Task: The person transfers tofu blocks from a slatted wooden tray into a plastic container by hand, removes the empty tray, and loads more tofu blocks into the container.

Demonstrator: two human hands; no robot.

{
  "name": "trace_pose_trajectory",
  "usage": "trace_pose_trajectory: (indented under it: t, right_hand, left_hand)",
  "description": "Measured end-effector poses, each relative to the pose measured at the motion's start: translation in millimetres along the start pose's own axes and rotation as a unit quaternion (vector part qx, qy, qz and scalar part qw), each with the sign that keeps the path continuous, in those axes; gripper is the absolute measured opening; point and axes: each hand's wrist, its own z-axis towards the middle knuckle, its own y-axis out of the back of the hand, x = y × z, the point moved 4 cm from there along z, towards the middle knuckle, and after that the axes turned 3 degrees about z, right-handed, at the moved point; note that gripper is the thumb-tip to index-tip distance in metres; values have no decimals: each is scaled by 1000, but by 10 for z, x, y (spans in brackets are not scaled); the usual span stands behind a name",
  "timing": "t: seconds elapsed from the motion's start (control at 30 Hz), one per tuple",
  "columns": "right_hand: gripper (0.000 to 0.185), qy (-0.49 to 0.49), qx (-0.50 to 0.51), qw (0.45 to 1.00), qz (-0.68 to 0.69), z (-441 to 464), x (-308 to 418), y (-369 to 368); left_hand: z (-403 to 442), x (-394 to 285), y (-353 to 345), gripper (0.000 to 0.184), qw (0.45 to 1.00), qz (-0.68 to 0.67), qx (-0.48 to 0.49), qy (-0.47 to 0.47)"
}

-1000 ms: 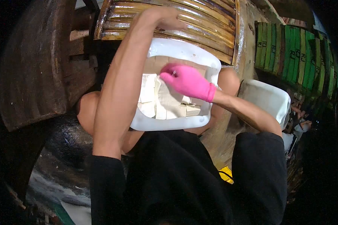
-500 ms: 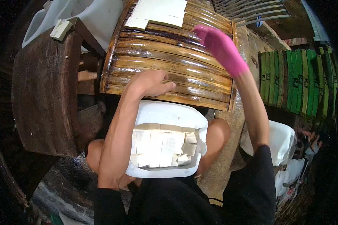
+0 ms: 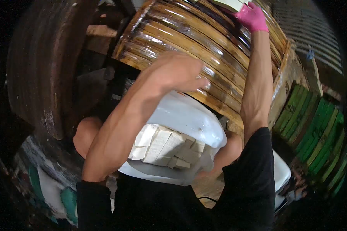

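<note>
My right hand (image 3: 253, 17), in a pink glove, reaches to the far side of the wet slatted bamboo board (image 3: 189, 36). Its fingers close on the near corner of a white tofu slab (image 3: 230, 4), which the top of the view cuts off. My left hand (image 3: 179, 71) is bare and curled over the board's near edge, thumb sticking out; its other fingers are mostly hidden beneath it. Below it, between my knees, sits a cut-open white plastic jug (image 3: 189, 117) holding several cut tofu blocks (image 3: 162, 146).
A dark wooden piece of furniture (image 3: 38, 73) stands at the left. Green-painted wooden slats (image 3: 316, 131) are stacked at the right. Beside my right sleeve is another white plastic container (image 3: 281, 171). Thin rods or slats (image 3: 308, 34) lie at the upper right.
My right hand has moved forward and right, onto the tofu slab. My left hand has shifted up and right. The whole view has turned and moved nearer, pushing the slab toward the top edge.
</note>
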Motion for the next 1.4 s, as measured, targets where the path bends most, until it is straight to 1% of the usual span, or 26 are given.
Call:
trace_pose_trajectory:
  t: [0.13,0.17,0.27,0.37,0.43,0.47,0.5,0.53,0.57,0.6,0.7,0.8,0.83,0.93,0.97,1.0,1.03,1.07,1.1,1.13,1.17,1.23,1.27,1.3,1.37,1.4]
  right_hand:
    - [72,92,56,993,37,275,-65,6]
    - [72,108,70,991,47,293,-130,-20]
    - [72,130,105,985,51,118,-320,-213]
    - [71,125,108,986,16,-577,-548,-467]
    - [71,130,100,986,-15,-1242,-721,-784]
    - [71,135,94,986,-28,-1576,-789,-930]
    - [71,145,84,985,-52,-1968,-894,-1119]
    - [71,158,61,984,-64,-2323,-1018,-1246]
    - [71,168,25,983,-69,-2659,-1170,-1333]
    - [77,204,-45,975,-78,-2974,-1327,-1401]
    - [69,134,-134,981,51,-3710,-2033,-1468]
    - [63,47,-194,964,176,-4073,-2717,-1359]
    - [64,32,-152,959,236,-4094,-2896,-1363]
    - [67,-21,-18,919,393,-3920,-3358,-1447]
    - [68,-42,30,898,437,-3793,-3443,-1527]
    - [69,-56,11,908,415,-3651,-3489,-1607]
    - [70,-70,-8,917,392,-3511,-3533,-1687]
    - [70,-69,-95,946,301,-3349,-3574,-1723]
    - [66,-56,-174,948,261,-3178,-3590,-1775]
    - [64,-41,-253,940,224,-3019,-3589,-1818]
    - [65,-4,-252,942,219,-2814,-3653,-1706]
    - [65,1,-228,952,203,-2338,-3890,-1171]
    - [66,2,-217,957,194,-2204,-3924,-1017]
    - [60,-3,-287,946,149,-2189,-3871,-970]
    - [50,-24,-424,903,60,-2246,-3875,-901]
    - [48,-16,-453,891,31,-2288,-3834,-872]
  left_hand:
    - [55,37,-6,55,999,40,-4,1]
    - [31,24,14,57,999,34,6,17]
    - [146,123,-93,55,999,33,12,-4]
    - [174,122,-71,56,998,27,8,-47]
    - [158,74,-14,58,999,27,34,-25]
    - [277,161,-95,60,996,37,26,-72]
    - [257,139,-70,62,996,25,18,-86]
    - [182,75,-18,63,995,1,27,-96]
    - [214,94,-70,64,995,2,10,-100]
    - [269,106,-98,65,995,3,-12,-103]
    - [176,-8,-11,66,996,-4,49,-80]
    - [195,40,-58,66,991,-39,-48,-121]
    - [45,-68,17,66,995,-39,-16,-88]
    - [113,49,-60,67,992,-46,-83,-82]
    - [222,114,-103,64,988,-70,-68,-119]
    - [81,16,-36,62,994,-64,-27,-82]
    - [100,33,-27,71,994,-59,-23,-92]
    - [129,43,-21,81,993,-52,-17,-104]
    - [65,-17,25,76,996,-50,11,-71]
    - [94,-13,21,72,994,-58,0,-91]
    - [175,30,-9,72,994,-61,2,-95]
    - [297,109,-94,73,991,-71,-3,-112]
    - [327,136,-128,73,989,-76,-14,-124]
    - [344,127,-113,74,987,-82,-27,-137]
    - [332,120,-132,75,988,-71,-14,-137]
    - [311,108,-100,76,988,-66,-11,-137]
